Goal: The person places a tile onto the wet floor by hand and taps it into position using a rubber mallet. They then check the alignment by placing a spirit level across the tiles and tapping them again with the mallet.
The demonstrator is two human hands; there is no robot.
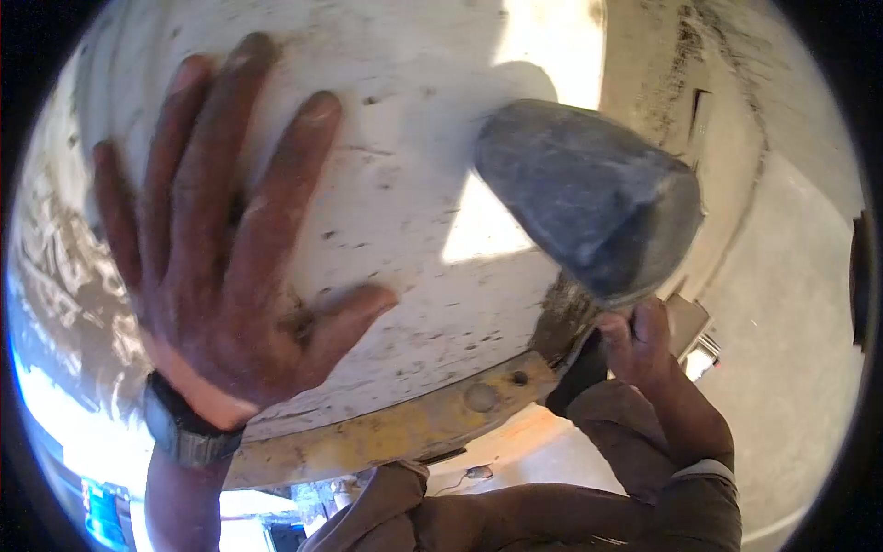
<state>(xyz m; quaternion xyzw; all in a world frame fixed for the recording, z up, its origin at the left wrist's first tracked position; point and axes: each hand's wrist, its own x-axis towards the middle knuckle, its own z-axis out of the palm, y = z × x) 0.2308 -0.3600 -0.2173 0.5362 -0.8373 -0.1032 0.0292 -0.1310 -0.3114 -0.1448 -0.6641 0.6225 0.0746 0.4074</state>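
The white curved panel (414, 166) is braced above its yellow lower edge (395, 428) by the left hand (221, 248), grip spread flat, while the mallet (589, 198), clamped in the grip of the right hand (639, 340), is held before the panel's right side, so the work is judged unfinished.

The single head-worn camera looks forward and down through a fisheye lens, its frame ringed in black. It sits very near a white curved surface (414, 166), so the left hand (221, 248), right hand (639, 342) and dark tool (589, 198) loom large. The floor (791, 359) shows at right.
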